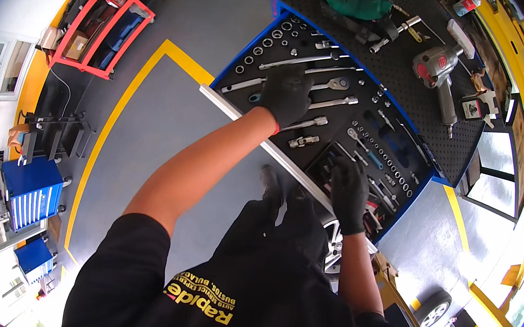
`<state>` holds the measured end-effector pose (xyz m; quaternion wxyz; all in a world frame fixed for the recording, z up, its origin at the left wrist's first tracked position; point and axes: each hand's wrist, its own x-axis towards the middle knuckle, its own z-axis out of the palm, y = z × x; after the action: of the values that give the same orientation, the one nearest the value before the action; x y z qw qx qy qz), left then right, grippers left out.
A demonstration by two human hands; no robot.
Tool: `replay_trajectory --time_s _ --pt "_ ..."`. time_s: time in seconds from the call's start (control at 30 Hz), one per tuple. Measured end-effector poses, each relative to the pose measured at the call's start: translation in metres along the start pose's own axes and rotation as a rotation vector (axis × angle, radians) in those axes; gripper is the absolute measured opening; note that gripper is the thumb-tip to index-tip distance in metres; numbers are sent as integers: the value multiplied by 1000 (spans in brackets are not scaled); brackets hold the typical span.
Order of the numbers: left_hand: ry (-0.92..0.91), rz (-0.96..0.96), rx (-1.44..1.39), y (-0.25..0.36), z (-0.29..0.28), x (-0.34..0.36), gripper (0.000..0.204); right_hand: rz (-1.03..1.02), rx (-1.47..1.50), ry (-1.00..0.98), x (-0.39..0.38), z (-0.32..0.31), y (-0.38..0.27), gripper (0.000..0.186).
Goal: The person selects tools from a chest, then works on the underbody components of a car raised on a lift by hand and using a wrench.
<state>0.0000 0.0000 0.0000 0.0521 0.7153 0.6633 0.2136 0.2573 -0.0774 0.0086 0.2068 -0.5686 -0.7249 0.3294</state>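
My left hand [287, 95], in a black glove, lies over the middle of an open tool drawer [245, 121]. It covers part of a row of long handled tools, among them a ratchet [337, 83] and a bar with a square-ended head [348, 100]. Its fingers blend into the dark foam, so their pose is hidden. Close to the drawer's front edge, my right hand [349, 197], gloved too, reaches over small tools in the right part. Beside it are a small ratchet [353, 134] and several small sockets [398, 175]. Its fingertips are also lost against the dark lining.
Above the drawer, the cabinet's black top carries an impact wrench [440, 71], a green-and-black pouch [356, 8] and an extension bar with a socket [395, 34]. Large sockets [276, 34] fill the drawer's far left. A red cart [102, 26] and blue tool cabinet [32, 194] stand left.
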Motion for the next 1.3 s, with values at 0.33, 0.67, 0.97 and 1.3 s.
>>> replay_trajectory --time_s 0.33,0.67,0.97,1.3 --pt "-301 82 519 30 11 61 19 -200 387 -108 65 -9 -6 16" --pt "-194 -125 -335 32 -95 38 23 397 1206 -510 134 -26 -38 37" --pt "-33 -421 -84 -41 -47 100 25 402 1101 -590 145 -18 6 40" --pt "-638 -384 374 -100 -62 65 26 360 1095 -589 135 -15 13 37"
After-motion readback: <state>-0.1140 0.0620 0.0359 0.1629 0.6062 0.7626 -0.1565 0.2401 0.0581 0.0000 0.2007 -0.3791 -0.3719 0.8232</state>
